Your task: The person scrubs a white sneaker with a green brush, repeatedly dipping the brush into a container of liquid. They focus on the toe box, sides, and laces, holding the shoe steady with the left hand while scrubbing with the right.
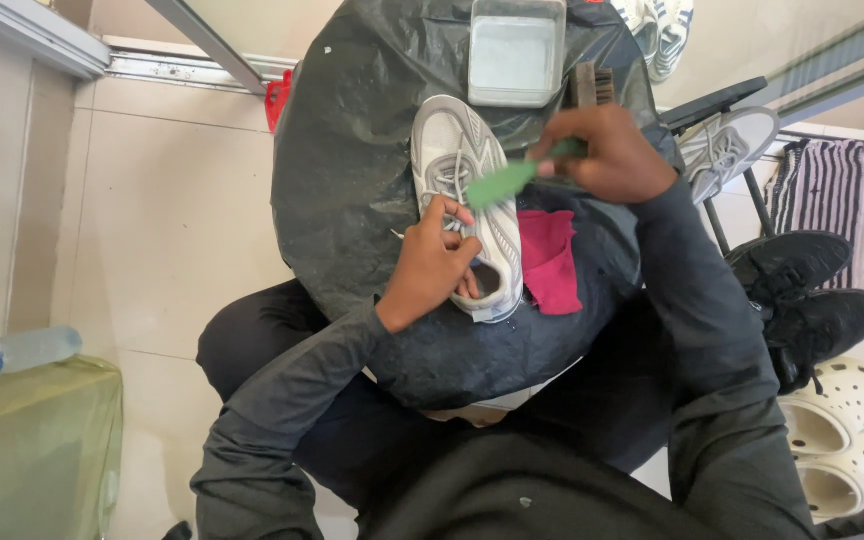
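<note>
Tiled floor, black-plastic-covered bench (352, 180): left hand (432, 265) fingers grasp a white sneaker (467, 200); right hand (607, 150), at 1 o'clock, clenches a green brush (502, 180). Hard scrubbing could slip the shoe loose.

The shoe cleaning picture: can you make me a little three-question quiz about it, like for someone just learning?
1. True or false: the right hand holds a green-handled brush.
2. Where is the left hand? A) on the bottle B) gripping the heel opening of the grey-white sneaker C) in the tub
3. What colour is the cloth lying beside the sneaker?

Key: 1 true. 2 B. 3 dark pink.
</note>
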